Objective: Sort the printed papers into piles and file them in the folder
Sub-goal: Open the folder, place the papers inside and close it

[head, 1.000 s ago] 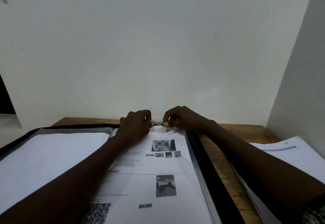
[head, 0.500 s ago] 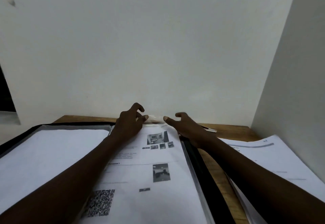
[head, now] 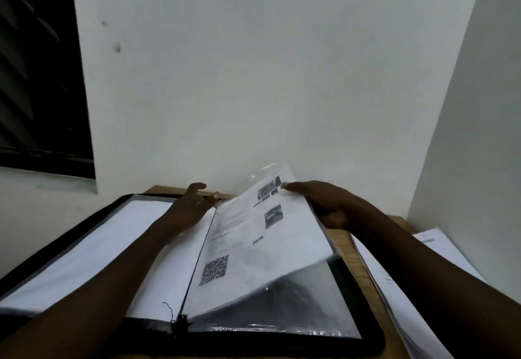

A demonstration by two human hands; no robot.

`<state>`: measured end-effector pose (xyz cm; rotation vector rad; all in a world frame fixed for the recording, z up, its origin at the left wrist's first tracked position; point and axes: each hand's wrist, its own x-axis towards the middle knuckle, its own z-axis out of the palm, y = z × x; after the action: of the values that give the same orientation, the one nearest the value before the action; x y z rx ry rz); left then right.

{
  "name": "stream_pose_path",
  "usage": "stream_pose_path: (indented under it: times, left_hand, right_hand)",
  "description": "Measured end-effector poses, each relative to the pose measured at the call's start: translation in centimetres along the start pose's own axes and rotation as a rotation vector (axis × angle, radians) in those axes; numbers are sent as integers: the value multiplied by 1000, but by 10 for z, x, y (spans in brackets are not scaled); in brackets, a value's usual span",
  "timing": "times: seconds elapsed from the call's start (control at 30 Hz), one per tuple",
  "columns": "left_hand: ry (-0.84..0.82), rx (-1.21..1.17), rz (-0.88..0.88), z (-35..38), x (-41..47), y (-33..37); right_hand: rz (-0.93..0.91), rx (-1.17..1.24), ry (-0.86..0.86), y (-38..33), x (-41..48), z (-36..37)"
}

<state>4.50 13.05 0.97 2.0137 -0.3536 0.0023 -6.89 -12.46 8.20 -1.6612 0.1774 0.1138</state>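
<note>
Head camera view, looking down at a black display folder (head: 369, 341) lying open on a wooden surface (head: 362, 279) set against a plain white wall. On the folder's right-hand side one clear plastic sleeve holding a printed page (head: 253, 246) stands tilted up off the stack – hinged at the spine, its far right corner highest. The page shows several small dark photographs, lines of text too blurred to read, and a QR code near its lower left.

The right hand (head: 324, 201) grips that raised sleeve at its upper right corner, thumb on the printed face and fingers curled behind it. The left hand (head: 189, 209) lies on the folder's left-hand pages close to the top of the spine, fingers loosely spread and grasping nothing.

Under the tilted sleeve lies another clear sleeve (head: 304, 302), flat and dark. To the right of the folder, just beside it on the surface, sits a stack of loose printed papers (head: 448, 246) – partly hidden by the right forearm.
</note>
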Motion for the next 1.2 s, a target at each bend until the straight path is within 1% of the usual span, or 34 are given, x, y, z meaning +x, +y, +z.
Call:
stream_pose_path:
  times: [0.1,0.17,0.23,0.3,0.37,0.4,0.43,0.5,0.53,0.57,0.63,0.7,0.73,0.8,0.87,0.9,0.97,1.0,1.03,1.1,1.2]
  left_hand:
    - [6,-237,-24,-19,-17,1]
    - [4,-351,-32,-35,-25,4]
    - [-3,-442,-46,-57,-31,3]
    - [3,-473,-42,-80,-38,-3]
    - [67,-492,-7,-98,-47,-11]
    - [130,-529,-6,-104,-48,-17]
    - [178,-596,-44,-112,-52,-21]
    - [202,-661,-162,-129,-59,-32]
    - [198,-612,-211,-141,-62,-40]
    - [169,-551,-226,-152,-67,-46]
    - [70,-372,-221,-172,-81,-58]
    - [-24,-133,-259,-182,-91,-65]
    - [-42,4,-260,-183,-91,-67]
    - [25,325,-194,-180,-85,-66]
    - [64,638,-68,-168,-77,-60]
    - [57,698,5,-160,-74,-55]
    - [11,684,131,-141,-72,-45]
    - [-39,673,161,-133,-72,-39]
    - [-102,673,160,-125,-72,-35]
    - [-194,676,102,-121,-71,-31]
    - [-169,604,22,-131,-74,-34]
  right_hand:
    - [-77,52,-83,-26,-10,26]
    - [-113,90,-153,-38,-12,47]
    - [-134,92,-230,-46,-14,73]
    - [-147,29,-293,-44,-10,100]
    - [-171,-102,-291,-34,-6,125]
    - [-208,-218,-272,-27,-5,137]
    - [-267,-379,-238,-20,-6,150]
    - [-406,-746,-165,-2,-4,169]
    - [-437,-884,-146,9,1,179]
    - [-436,-964,-158,19,6,186]
    - [-409,-1058,-185,42,19,197]
    - [-368,-1151,-138,58,31,203]
    - [-357,-1175,-114,62,33,205]
    - [-346,-1167,-92,65,30,211]
    - [-341,-1158,-70,64,28,215]
    - [-341,-1155,-60,64,29,217]
    - [-337,-1181,-57,69,30,223]
    - [-338,-1203,-57,71,30,225]
    - [-340,-1218,-52,75,30,225]
    - [-369,-1214,-27,79,31,225]
    - [-460,-1127,42,85,33,224]
